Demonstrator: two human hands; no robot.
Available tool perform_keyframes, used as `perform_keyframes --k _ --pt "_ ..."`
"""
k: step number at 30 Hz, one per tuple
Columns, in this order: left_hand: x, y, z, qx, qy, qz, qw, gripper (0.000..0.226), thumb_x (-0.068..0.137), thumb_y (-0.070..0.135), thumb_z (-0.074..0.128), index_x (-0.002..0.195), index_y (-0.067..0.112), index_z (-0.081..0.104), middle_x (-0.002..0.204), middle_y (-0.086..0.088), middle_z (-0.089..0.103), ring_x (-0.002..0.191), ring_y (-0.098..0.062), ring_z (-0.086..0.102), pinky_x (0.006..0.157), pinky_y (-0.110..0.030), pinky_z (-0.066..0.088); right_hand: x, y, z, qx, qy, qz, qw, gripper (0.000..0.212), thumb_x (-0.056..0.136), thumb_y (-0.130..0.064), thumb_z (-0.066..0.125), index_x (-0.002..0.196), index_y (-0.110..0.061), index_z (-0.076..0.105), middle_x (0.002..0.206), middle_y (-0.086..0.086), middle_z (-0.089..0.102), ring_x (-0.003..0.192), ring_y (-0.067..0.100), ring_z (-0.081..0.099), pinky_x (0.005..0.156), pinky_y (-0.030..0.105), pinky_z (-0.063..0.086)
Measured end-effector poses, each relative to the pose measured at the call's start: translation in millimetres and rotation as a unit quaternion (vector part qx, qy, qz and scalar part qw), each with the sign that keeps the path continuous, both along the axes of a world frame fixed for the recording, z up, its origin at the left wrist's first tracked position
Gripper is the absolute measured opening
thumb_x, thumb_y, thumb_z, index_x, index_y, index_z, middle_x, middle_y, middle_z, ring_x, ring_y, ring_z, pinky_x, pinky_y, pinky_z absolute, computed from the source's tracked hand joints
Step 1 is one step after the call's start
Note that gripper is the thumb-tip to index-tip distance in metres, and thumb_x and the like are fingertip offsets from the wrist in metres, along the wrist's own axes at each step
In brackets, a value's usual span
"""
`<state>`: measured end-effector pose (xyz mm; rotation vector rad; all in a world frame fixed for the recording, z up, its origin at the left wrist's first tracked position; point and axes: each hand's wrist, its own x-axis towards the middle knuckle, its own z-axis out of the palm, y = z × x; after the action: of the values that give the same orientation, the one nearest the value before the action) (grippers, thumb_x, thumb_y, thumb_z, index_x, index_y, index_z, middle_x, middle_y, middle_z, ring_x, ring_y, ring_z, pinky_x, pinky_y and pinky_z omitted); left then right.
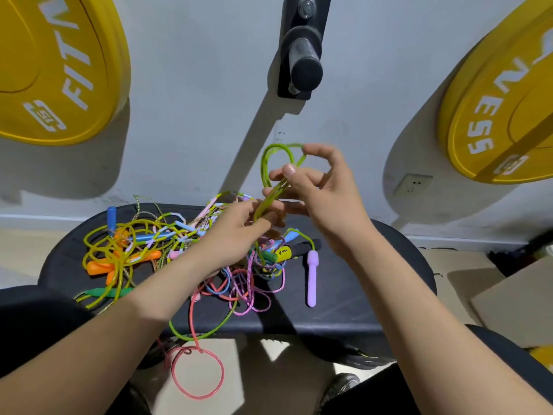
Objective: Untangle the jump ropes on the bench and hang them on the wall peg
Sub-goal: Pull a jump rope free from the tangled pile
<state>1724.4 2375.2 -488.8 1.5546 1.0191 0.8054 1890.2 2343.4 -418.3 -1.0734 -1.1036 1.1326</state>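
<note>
Head: green rope [263, 169] in R hand [326, 193]

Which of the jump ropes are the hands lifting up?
The lime-green rope. The left hand and the right hand hold its loop up in the air; the others lie tangled on the bench.

A thin lime-green plastic jump rope [266, 163] is held looped, gripped by the left hand [236, 232] and pinched by the right hand [326, 196], above a black padded bench [359, 295]; a black cylindrical wall peg [305, 67] is seen at twelve o'clock, tangled multicoloured ropes [143, 247] at eight o'clock
</note>
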Motion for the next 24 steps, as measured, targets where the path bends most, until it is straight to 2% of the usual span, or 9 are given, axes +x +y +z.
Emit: perform_keyframes --k 3,6,8,10,13,16,19,22,24 --pt "-2 -1 0 -0.032 0.022 0.028 0.999 0.026 0.111 0.016 0.053 0.119 0.001 0.072 0.106 -0.010 0.080 0.097 -0.026 0.078 0.091 -0.048 0.059 6 9 -14 -0.059 0.012 -0.094 0.994 0.016 0.109 -0.016 0.053 0.118 -0.017 0.039 0.090 0.016 0.080 0.080 0.031 0.078 0.071 0.041 0.066" --pt "-4 1 -4 -0.093 -0.001 0.064 0.994 0.029 0.111 0.020 0.052 0.123 -0.001 0.067 0.111 -0.018 0.078 0.100 -0.034 0.078 0.100 -0.061 0.056 17 11 -40 -0.086 -0.184 -0.206 0.957 0.021 0.095 -0.004 0.047 0.112 -0.016 0.042 0.088 0.009 0.075 0.090 0.029 0.075 0.076 0.032 0.058" --pt "-6 3 -3 -0.099 -0.016 0.073 0.992 0.029 0.111 0.022 0.053 0.127 0.002 0.065 0.110 -0.018 0.078 0.096 -0.032 0.080 0.097 -0.062 0.058 21 12 -55 -0.125 -0.348 -0.180 0.911 0.019 0.085 -0.003 0.054 0.102 -0.010 0.060 0.084 0.008 0.071 0.091 0.028 0.069 0.064 0.017 0.046" --pt "-9 4 -2 -0.099 -0.027 0.075 0.992 0.027 0.111 0.022 0.054 0.125 0.002 0.064 0.107 -0.017 0.079 0.094 -0.031 0.080 0.095 -0.062 0.059 16 10 -67 -0.154 -0.445 -0.047 0.881 0.016 0.081 -0.006 0.063 0.089 -0.015 0.073 0.080 0.000 0.072 0.086 0.022 0.070 0.059 0.006 0.043" --pt "-13 7 -3 -0.104 -0.048 0.079 0.990 0.026 0.111 0.023 0.054 0.123 0.002 0.064 0.105 -0.017 0.080 0.092 -0.032 0.081 0.087 -0.055 0.064 0 6 -87 -0.116 -0.488 0.119 0.857 0.015 0.089 -0.021 0.074 0.103 -0.023 0.079 0.095 -0.004 0.076 0.098 0.019 0.071 0.081 0.025 0.052" --pt "-20 11 -1 -0.102 -0.071 0.106 0.987 0.025 0.111 0.027 0.055 0.121 0.008 0.067 0.104 -0.011 0.081 0.089 -0.028 0.081 0.070 -0.037 0.067 -7 8 -104 -0.065 -0.559 0.150 0.813 0.018 0.101 -0.030 0.067 0.097 -0.018 0.079 0.094 0.006 0.074 0.098 0.032 0.063 0.084 0.036 0.052" --pt "-28 18 -1 -0.108 -0.103 0.157 0.976 0.027 0.113 0.029 0.047 0.116 0.013 0.068 0.103 -0.004 0.082 0.088 -0.020 0.081 0.060 -0.028 0.062 1 17 -96 -0.014 -0.577 0.075 0.813 0.018 0.102 -0.020 0.064 0.102 -0.018 0.081 0.090 0.014 0.072 0.090 0.039 0.061 0.078 0.045 0.053" --pt "-36 28 -6 -0.156 -0.114 0.192 0.962 0.024 0.111 0.029 0.051 0.107 0.015 0.070 0.095 0.001 0.081 0.071 -0.012 0.071 0.053 -0.024 0.048 4 24 -71 0.049 -0.549 -0.077 0.830 0.020 0.097 -0.008 0.061 0.083 -0.006 0.074 0.070 0.017 0.063 0.073 0.044 0.057 0.067 0.046 0.044" --pt "-40 32 -9 -0.181 -0.115 0.207 0.955 0.013 0.101 0.023 0.063 0.099 0.015 0.073 0.083 0.003 0.075 0.063 -0.012 0.055 0.051 -0.026 0.037 5 26 -50 0.087 -0.506 -0.172 0.841 0.032 0.103 -0.019 0.060 0.072 -0.010 0.063 0.058 0.006 0.055 0.062 0.039 0.050 0.061 0.045 0.037"
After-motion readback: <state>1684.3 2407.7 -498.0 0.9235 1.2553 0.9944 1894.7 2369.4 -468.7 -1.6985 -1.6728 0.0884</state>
